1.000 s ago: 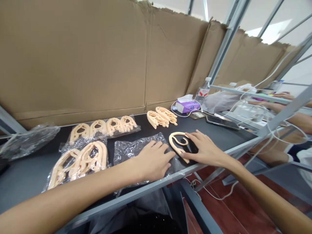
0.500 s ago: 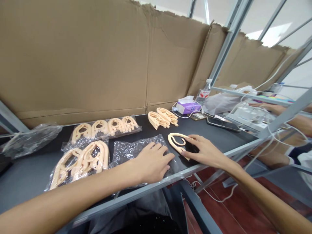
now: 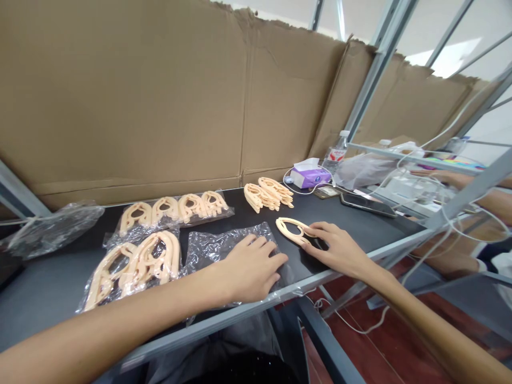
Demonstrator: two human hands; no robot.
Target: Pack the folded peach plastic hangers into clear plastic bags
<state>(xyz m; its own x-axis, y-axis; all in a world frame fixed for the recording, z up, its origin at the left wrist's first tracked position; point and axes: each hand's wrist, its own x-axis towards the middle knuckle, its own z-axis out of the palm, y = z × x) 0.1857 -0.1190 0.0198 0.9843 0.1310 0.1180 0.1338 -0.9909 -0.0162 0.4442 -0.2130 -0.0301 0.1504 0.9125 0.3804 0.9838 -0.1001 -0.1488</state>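
My left hand (image 3: 254,266) lies palm down on a clear plastic bag (image 3: 210,248), its fingers spread. To the right of it, my right hand (image 3: 334,248) grips a cream folding hanger (image 3: 285,230) by its near right end, thumb on one side and fingers on the other. That hanger rests on the black tabletop, folded, with its curved hook visible. Farther back stands a bunch of loose folded hangers (image 3: 266,196). On the left, bagged hangers lie in a back row (image 3: 166,209) and a nearer pair (image 3: 154,261).
A crumpled plastic bag (image 3: 56,226) lies at the far left. Toward the back right are a purple tissue pack (image 3: 310,177), a water bottle (image 3: 338,152), a phone (image 3: 368,204) and white cables. Cardboard (image 3: 160,96) walls the back. Another person's arm (image 3: 492,205) shows at right.
My right hand has turned the hanger slightly, so it lies flatter and more sideways on the table. My left hand stays on the plastic bag.
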